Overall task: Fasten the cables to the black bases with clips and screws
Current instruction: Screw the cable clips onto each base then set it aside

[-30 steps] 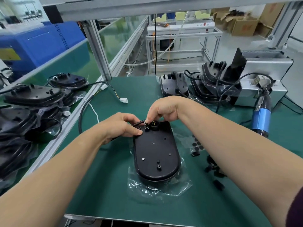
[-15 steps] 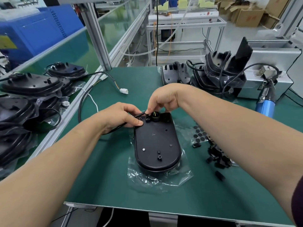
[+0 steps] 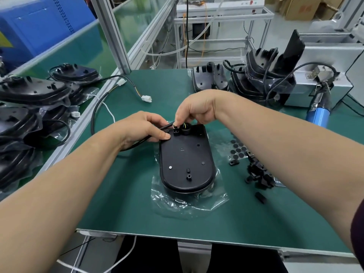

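The black base (image 3: 186, 160) lies flat in the middle of the frame on a clear plastic bag (image 3: 189, 201), over the green mat (image 3: 118, 194). At its upper end the right hand (image 3: 197, 113), fingers curled, pinches a small black clip (image 3: 175, 133) against the base. The left hand (image 3: 145, 129) grips the black cable (image 3: 93, 123) at the base's upper left edge; the cable loops left and up to a white connector (image 3: 146, 98). Loose black clips (image 3: 258, 176) lie to the right of the base, and a blue electric screwdriver (image 3: 318, 115) lies at the right edge.
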The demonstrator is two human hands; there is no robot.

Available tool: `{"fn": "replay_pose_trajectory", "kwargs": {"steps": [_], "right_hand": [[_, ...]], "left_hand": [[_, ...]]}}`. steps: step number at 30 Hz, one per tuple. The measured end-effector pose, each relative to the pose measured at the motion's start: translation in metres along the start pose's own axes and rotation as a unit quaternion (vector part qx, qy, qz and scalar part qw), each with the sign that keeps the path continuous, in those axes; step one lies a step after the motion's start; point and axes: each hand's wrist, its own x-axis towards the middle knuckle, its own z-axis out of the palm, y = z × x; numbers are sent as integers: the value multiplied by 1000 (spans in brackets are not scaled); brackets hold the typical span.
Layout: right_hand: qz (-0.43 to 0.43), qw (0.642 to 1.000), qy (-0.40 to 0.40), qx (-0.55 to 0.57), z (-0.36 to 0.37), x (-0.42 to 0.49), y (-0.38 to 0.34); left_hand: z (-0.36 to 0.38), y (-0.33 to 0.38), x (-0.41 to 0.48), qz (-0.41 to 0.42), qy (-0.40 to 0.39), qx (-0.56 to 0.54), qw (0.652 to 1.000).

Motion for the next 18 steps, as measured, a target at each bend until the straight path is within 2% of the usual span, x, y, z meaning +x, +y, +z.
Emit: {"fn": "replay_pose_trajectory", "kwargs": {"steps": [7, 18], "right_hand": [[17, 1000, 10, -17, 2, 0, -5], [32, 996, 29, 76, 4, 7, -4]], "left_hand": [[1, 0, 0, -2, 8, 8, 1000], [2, -7, -3, 11, 15, -9, 1000]]}}
